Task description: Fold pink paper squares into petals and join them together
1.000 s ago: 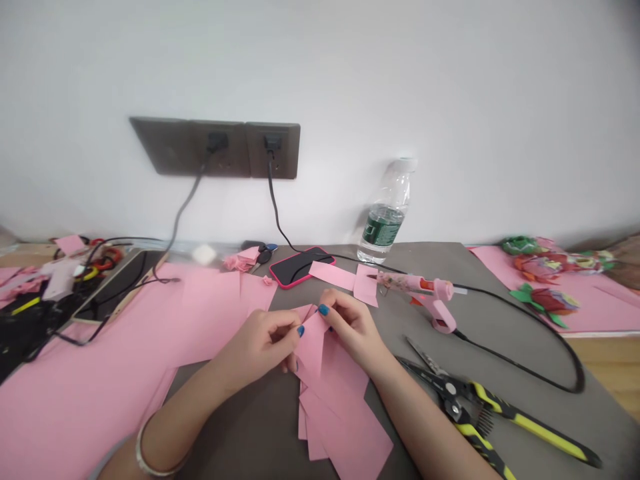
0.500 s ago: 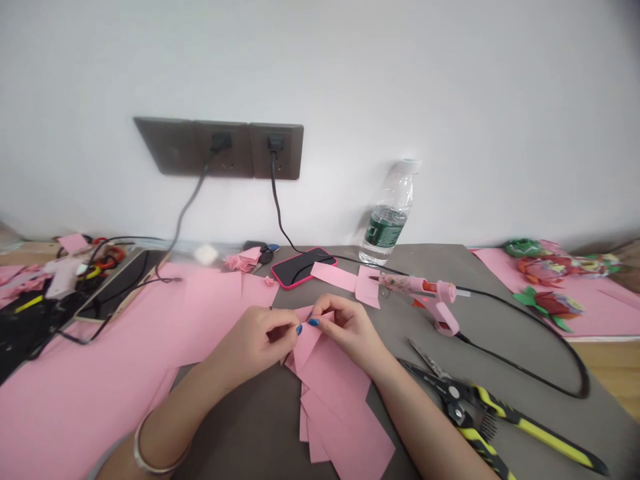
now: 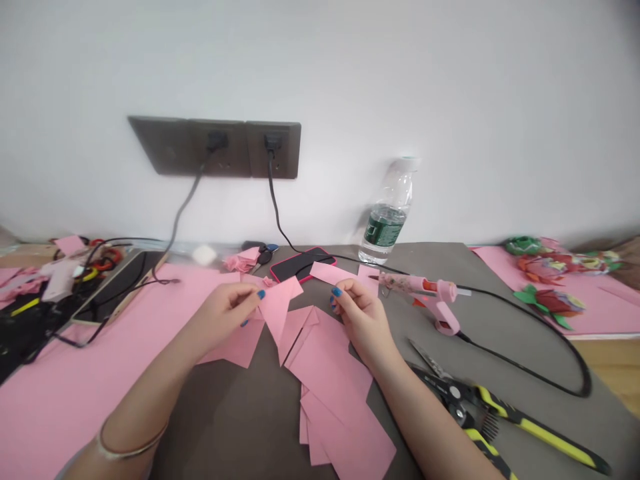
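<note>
My left hand (image 3: 223, 319) is shut on a folded pink paper triangle (image 3: 278, 308), pinching it at its left edge and raising it above the table. My right hand (image 3: 363, 321) holds nothing and hangs over the grey mat (image 3: 225, 427), its fingertips near a pink paper strip (image 3: 333, 273). Below and between my hands lies a loose pile of pink paper rectangles (image 3: 330, 393). Its nearest sheets are just below my right hand.
A pink hot glue gun (image 3: 430, 291) lies to the right, with its black cord curving across the mat. Yellow-and-black pliers (image 3: 480, 413) lie at lower right. A phone (image 3: 300, 265), water bottle (image 3: 387, 213), paper flowers (image 3: 550, 293) and a large pink sheet (image 3: 85, 373) surround the work area.
My hands have moved apart. The folded pink piece, pinched between both hands before, is now held up by my left hand alone, and my right hand has let go.
</note>
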{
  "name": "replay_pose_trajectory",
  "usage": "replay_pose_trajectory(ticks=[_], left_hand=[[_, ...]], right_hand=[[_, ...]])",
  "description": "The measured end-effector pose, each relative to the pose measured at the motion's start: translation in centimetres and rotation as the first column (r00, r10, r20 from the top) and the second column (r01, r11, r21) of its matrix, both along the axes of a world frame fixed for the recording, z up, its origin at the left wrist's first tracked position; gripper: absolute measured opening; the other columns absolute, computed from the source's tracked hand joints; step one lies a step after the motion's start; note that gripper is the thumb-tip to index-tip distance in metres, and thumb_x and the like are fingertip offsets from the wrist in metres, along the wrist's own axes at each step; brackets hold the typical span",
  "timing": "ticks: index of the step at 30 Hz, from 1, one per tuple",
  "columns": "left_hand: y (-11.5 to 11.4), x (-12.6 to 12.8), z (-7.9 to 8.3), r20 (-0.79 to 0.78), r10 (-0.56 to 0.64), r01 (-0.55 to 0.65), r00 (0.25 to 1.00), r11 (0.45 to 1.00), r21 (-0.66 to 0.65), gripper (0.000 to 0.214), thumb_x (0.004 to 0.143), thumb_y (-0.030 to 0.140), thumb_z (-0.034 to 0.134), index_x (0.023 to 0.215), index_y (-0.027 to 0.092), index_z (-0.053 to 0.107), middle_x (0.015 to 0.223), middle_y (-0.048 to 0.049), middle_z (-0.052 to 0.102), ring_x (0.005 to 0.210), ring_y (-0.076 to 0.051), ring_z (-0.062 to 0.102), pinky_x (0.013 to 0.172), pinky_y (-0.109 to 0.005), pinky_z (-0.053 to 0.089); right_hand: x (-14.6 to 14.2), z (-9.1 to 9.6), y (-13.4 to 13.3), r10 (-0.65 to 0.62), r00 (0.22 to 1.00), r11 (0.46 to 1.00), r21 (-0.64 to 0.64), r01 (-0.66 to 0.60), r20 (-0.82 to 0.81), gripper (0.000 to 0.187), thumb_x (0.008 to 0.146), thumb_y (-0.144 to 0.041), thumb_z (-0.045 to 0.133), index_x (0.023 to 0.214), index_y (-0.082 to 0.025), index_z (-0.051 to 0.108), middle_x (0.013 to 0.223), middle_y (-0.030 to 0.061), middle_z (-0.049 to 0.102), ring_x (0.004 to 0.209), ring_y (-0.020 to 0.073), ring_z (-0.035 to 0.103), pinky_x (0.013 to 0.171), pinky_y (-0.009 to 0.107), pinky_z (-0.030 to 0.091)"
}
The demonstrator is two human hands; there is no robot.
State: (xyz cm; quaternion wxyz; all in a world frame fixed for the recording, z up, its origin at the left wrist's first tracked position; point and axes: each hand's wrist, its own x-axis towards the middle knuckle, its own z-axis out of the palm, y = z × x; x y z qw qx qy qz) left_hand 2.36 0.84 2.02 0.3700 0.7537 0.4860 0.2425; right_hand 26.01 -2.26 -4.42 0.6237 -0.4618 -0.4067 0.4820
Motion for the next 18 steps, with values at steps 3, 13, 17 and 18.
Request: replay_pose_trajectory(ticks=[3, 13, 17, 18], left_hand=[[0.0, 0.1, -0.6, -0.192, 0.064, -0.057, 0.979, 0.998, 0.041, 0.03, 0.089, 0.035, 0.051, 0.064, 0.019, 0.055, 0.053, 0.0042, 0.043, 0.051, -0.014, 0.043, 0.05, -0.024, 0.027], [-3.0, 3.2, -2.1, -0.258, -0.267, 0.339, 0.929, 0.892, 0.299, 0.011, 0.083, 0.03, 0.072, 0.089, 0.021, 0.072, 0.105, -0.009, 0.068, 0.107, -0.03, 0.061, 0.093, -0.044, 0.05], [-4.1, 4.4, -3.5, -0.38, -0.305, 0.411, 0.873, 0.879, 0.24, 0.079, 0.068, 0.049, 0.085, 0.134, 0.015, 0.06, 0.154, -0.0232, 0.04, 0.144, -0.047, 0.028, 0.112, -0.065, 0.033], [-4.2, 4.5, -3.7, -0.403, -0.316, 0.421, 0.859, 0.884, 0.204, 0.086, 0.067, 0.052, 0.085, 0.139, 0.014, 0.056, 0.158, -0.0251, 0.034, 0.147, -0.048, 0.022, 0.113, -0.068, 0.03]], right_hand=[[-0.1, 0.0, 0.0, -0.028, 0.999, 0.999, 0.042, 0.029, -0.029, 0.029, 0.084, -0.046, 0.07, 0.076, -0.022, 0.058, 0.062, -0.0031, 0.053, 0.055, 0.0125, 0.045, 0.054, 0.025, 0.037], [-0.3, 0.2, 0.1, -0.035, 0.997, 0.998, 0.049, 0.039, -0.072, 0.032, 0.084, -0.051, 0.069, 0.077, -0.022, 0.058, 0.061, -0.0036, 0.052, 0.054, 0.0124, 0.043, 0.052, 0.025, 0.034], [-0.3, 0.1, 0.0, -0.026, 0.998, 0.998, 0.051, 0.03, -0.064, 0.032, 0.085, -0.052, 0.068, 0.079, -0.022, 0.059, 0.061, -0.0035, 0.052, 0.055, 0.013, 0.044, 0.052, 0.025, 0.035], [-0.4, 0.1, 0.0, -0.022, 0.998, 0.998, 0.05, 0.025, -0.063, 0.032, 0.085, -0.052, 0.069, 0.079, -0.022, 0.059, 0.061, -0.0034, 0.052, 0.055, 0.013, 0.045, 0.052, 0.025, 0.035]])
